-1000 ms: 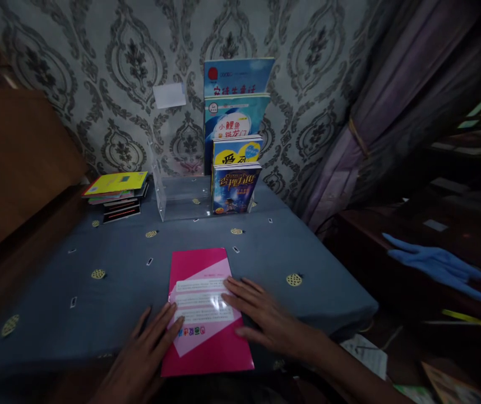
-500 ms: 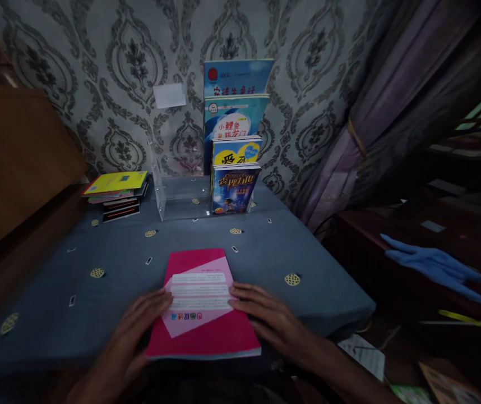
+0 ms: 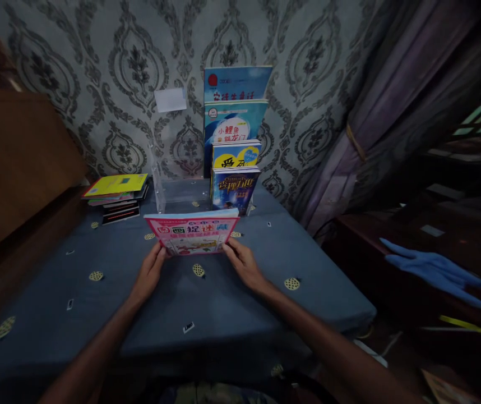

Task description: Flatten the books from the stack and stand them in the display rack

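Pink picture book (image 3: 192, 233) moved forward from the table's near edge, now tipped up, front cover showing. Left hand (image 3: 151, 269) and right hand (image 3: 243, 265) grip opposite sides, probably keeping it level. Sits before clear acrylic book stand (image 3: 158, 193); contact with pineapple-print tablecloth (image 3: 232, 306) unclear.

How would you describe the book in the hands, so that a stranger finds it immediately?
Over the blue-clothed table, find the left hand and the right hand. The wanted book is between them, gripped at its sides. Unlike the dark blue book standing behind, it has a pink-edged cover.
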Available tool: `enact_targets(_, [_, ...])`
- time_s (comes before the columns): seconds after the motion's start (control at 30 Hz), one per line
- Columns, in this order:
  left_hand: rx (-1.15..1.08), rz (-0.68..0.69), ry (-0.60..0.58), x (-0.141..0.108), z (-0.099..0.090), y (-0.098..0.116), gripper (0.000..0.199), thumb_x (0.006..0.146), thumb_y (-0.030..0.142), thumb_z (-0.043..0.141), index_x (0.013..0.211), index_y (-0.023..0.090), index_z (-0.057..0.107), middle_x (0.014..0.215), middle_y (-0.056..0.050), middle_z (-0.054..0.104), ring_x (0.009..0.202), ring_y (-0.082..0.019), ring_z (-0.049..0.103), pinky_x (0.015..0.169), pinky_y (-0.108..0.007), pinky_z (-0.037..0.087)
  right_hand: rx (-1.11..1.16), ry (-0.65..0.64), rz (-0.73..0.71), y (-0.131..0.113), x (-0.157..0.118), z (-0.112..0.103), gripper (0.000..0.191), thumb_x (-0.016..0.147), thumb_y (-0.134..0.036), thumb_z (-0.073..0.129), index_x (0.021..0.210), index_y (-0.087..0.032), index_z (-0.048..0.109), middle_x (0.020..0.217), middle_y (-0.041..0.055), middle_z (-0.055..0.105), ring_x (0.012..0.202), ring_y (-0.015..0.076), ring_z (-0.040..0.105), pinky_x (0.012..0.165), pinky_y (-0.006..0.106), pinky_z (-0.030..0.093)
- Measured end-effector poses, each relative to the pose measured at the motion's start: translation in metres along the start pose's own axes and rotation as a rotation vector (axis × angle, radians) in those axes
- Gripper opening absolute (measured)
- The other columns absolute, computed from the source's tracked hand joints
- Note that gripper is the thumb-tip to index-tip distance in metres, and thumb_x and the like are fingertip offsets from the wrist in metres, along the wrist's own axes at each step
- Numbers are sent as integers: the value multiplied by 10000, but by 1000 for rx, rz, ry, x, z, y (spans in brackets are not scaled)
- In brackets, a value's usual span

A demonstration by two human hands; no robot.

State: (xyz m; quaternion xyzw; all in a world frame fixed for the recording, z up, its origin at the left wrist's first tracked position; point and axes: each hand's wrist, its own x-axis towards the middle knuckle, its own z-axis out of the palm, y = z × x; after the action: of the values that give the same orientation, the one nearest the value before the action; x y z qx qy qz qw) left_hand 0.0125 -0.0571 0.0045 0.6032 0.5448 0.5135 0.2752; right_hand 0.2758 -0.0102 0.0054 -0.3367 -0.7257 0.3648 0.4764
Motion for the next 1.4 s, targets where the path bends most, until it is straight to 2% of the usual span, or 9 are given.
enact_targets(0.2, [-24, -1, 55, 8, -2, -3, 517, 924, 625, 498, 1096, 163, 654, 927, -55, 695, 820, -205, 628, 794, -328, 526, 43, 64, 44, 4, 6, 4, 358, 962, -494, 519, 1005, -199, 718, 905, 40, 728, 866, 218, 669, 779, 321, 544])
enact_targets(0.3, [-60, -20, 43, 6, -3, 0, 518, 916, 594, 515, 1193, 164, 594, 805, -11, 645, 639, -155, 558, 616, -273, 487, 71, 68, 76, 3, 7, 8, 345, 954, -479, 526, 955, -188, 714, 773, 23, 686, 761, 198, 656, 695, 295, 533])
enact_targets(0.4, [-76, -120, 23, 3, -3, -1, 608, 916, 584, 483, 1344, 152, 459, 710, 30, 603, 518, -137, 505, 505, -247, 416, 80, 48, 139, 5, 7, 12, 347, 948, -476, 519, 961, -184, 706, 730, 14, 678, 703, 187, 647, 628, 275, 509])
enact_targets(0.47, [-5, -171, -3, 0, -4, -3, 630, 913, 566, 460, 1375, 141, 410, 702, 24, 621, 525, -155, 538, 510, -255, 409, 19, 20, 188, 9, 6, 13, 352, 941, -472, 515, 928, -176, 706, 732, 23, 695, 674, 181, 639, 592, 263, 482])
enact_targets(0.57, [232, -167, -104, -1, -7, -6, 545, 914, 499, 428, 1321, 139, 473, 655, 18, 633, 540, -181, 569, 535, -272, 386, -172, -21, 241, 17, 4, 12, 306, 908, -416, 541, 833, -169, 706, 661, 22, 686, 604, 167, 603, 548, 247, 416])
enact_targets(0.73, [537, -98, -179, 0, -8, -8, 478, 948, 401, 371, 1319, 142, 526, 649, 7, 636, 584, -204, 592, 585, -297, 360, -316, -56, 261, 21, 2, 9, 264, 890, -350, 531, 902, -169, 723, 621, 10, 675, 578, 165, 591, 549, 245, 378])
enact_targets(1.13, [899, -193, -336, 19, -4, 2, 501, 1017, 295, 377, 1481, 116, 440, 1027, -127, 760, 921, -267, 711, 764, -320, 472, -474, -110, 308, 20, 15, 10, 260, 905, -284, 525, 967, -173, 752, 702, 23, 726, 601, 156, 610, 571, 241, 383])
enact_targets(1.27, [1064, -226, -387, 22, -1, 10, 472, 1030, 329, 376, 1455, 154, 486, 1051, -141, 761, 1004, -290, 711, 814, -332, 491, -587, -146, 315, 18, 15, 9, 265, 920, -279, 526, 1009, -174, 753, 744, 34, 740, 632, 160, 619, 581, 248, 362])
enact_targets(1.4, [1148, -211, -393, 24, 2, 17, 432, 1030, 343, 386, 1401, 179, 535, 1018, -151, 760, 969, -307, 721, 811, -364, 508, -653, -157, 284, 17, 13, 9, 248, 931, -280, 531, 1011, -193, 750, 764, 37, 748, 655, 176, 635, 585, 259, 362])
